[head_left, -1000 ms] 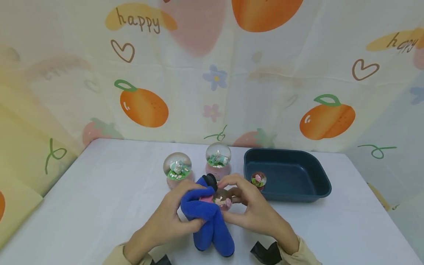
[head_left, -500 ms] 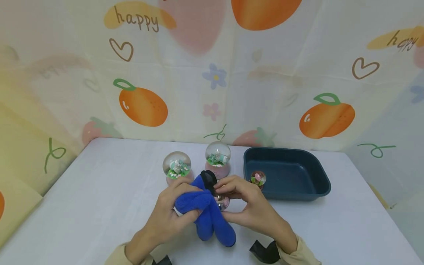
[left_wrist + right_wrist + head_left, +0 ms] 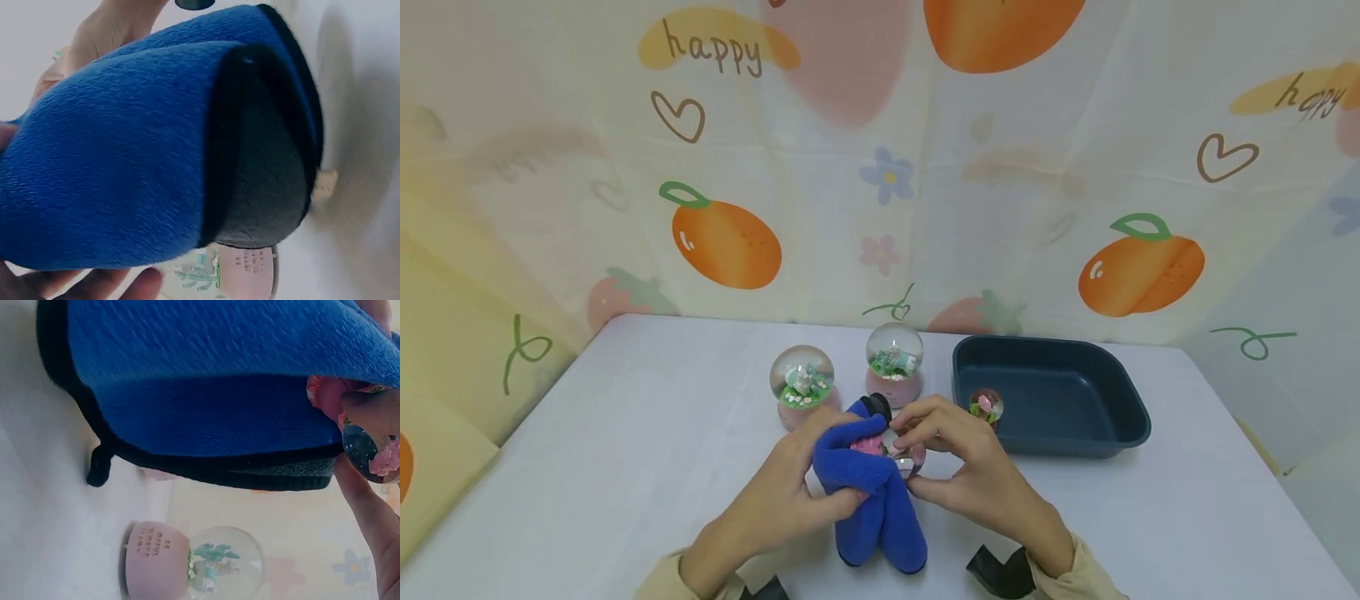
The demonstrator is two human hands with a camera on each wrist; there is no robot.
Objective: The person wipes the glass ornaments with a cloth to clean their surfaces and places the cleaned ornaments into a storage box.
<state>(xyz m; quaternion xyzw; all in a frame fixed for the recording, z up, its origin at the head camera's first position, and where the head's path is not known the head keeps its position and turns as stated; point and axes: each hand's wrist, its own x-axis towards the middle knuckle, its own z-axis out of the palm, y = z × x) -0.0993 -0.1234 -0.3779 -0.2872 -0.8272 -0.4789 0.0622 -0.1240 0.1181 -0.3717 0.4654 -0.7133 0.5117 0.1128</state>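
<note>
Head view: white-covered desk (image 3: pixel 670 408), far edge running from far-left corner to far-right corner along a fruit-printed pale wall cloth (image 3: pixel 1000 200). White surface spreads from the left hand (image 3: pixel 793 492) to the desk's left edge, and from the right hand (image 3: pixel 973 462) to its right edge.

Towards the far edge, left to right: one clear snow globe on a pink round base (image 3: pixel 802 379), just beyond the left fingers; one matching pink-based globe (image 3: pixel 893 365), set farther back; one dark teal rectangular tray (image 3: pixel 1060 400), near the far-right corner. One small clear ball with pink and green contents (image 3: pixel 986 406) at the tray's near-left corner; inside or in front, cannot tell.

Held, mid-desk: one blue plush cloth with black trim (image 3: pixel 880 517), left fingers and thumb curled round it, loose ends towards the near side. One small pink-based glass globe (image 3: pixel 360 450), base within the cloth's fold, ball end pinched between right thumb and fingers.
</note>
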